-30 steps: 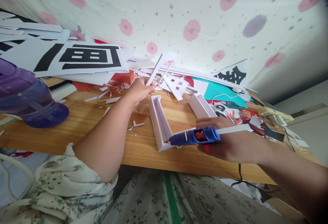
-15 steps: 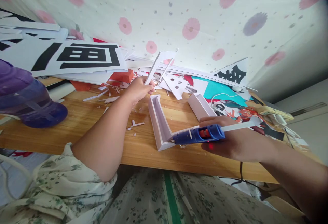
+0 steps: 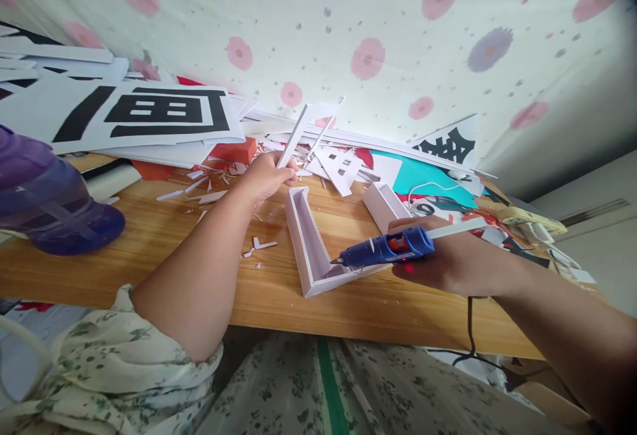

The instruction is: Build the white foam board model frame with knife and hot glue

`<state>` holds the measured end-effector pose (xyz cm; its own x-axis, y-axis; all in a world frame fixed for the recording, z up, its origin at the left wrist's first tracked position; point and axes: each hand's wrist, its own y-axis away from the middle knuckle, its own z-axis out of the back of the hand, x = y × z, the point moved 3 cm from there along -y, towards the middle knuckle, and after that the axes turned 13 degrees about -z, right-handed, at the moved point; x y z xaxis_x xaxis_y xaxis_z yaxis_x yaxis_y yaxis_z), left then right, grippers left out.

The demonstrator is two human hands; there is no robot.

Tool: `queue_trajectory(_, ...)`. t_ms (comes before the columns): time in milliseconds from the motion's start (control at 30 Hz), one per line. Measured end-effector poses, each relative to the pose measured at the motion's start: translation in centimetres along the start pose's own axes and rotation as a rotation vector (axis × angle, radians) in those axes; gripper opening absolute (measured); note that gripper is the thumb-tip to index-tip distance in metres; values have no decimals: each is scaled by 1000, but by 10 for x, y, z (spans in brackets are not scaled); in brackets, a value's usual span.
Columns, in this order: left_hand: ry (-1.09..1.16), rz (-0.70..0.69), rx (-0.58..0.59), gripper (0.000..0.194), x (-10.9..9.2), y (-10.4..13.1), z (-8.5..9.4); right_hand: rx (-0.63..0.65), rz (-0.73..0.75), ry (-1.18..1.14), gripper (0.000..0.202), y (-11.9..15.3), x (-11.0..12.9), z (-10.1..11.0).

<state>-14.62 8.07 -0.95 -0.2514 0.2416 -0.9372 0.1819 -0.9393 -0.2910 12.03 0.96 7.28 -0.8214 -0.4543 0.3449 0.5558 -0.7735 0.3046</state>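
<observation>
In my right hand [image 3: 438, 262] is a blue hot glue gun [image 3: 388, 247], with a pale glue stick [image 3: 458, 227] poking out of its back and a small red light showing. Its nozzle points left, at the near inner corner of a white U-shaped foam board frame [image 3: 306, 243] that lies on the table. Part of the frame is hidden behind the glue gun and my right hand. Beyond the frame's left arm, my left hand [image 3: 273, 173] is closed on a thin white angled foam board piece [image 3: 294, 135], held up off the table.
A purple bottle [image 3: 74, 203] stands at the left of the wooden table [image 3: 199, 276]. Sheets with black characters [image 3: 164, 113] lie behind it. White scraps [image 3: 261, 244] are scattered about, and a turquoise sheet [image 3: 428, 176] lies at the back right. A dark cord [image 3: 469, 329] hangs over the front edge.
The glue gun has tilted and its nozzle has risen slightly, from the frame's near edge to inside the corner. My left hand still holds the white piece. The view has shifted a little.
</observation>
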Motion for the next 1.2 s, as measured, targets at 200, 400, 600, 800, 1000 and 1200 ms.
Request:
queue_trajectory(200, 11, -11, 20, 5, -2, 0, -1, -29, 15, 32, 3, -3, -4, 0)
queue_trajectory(400, 16, -9, 18, 5, -4, 1, -2, -44, 51, 35, 8, -12, -7, 1)
queue_trajectory(600, 10, -7, 15, 4, -4, 2, -1, -42, -83, 18, 7, -20, -3, 3)
queue_trajectory(800, 17, -21, 21, 8, 7, -3, 1, -26, -183, -47, 9, -29, -5, 2)
queue_trajectory(1000, 19, -7, 19, 10, 7, -3, 1, -68, -47, 52, 8, -41, -1, 6)
queue_trajectory(1200, 21, -1, 20, 10, 4, -1, 2, -95, -19, 126, 13, -55, 0, 9)
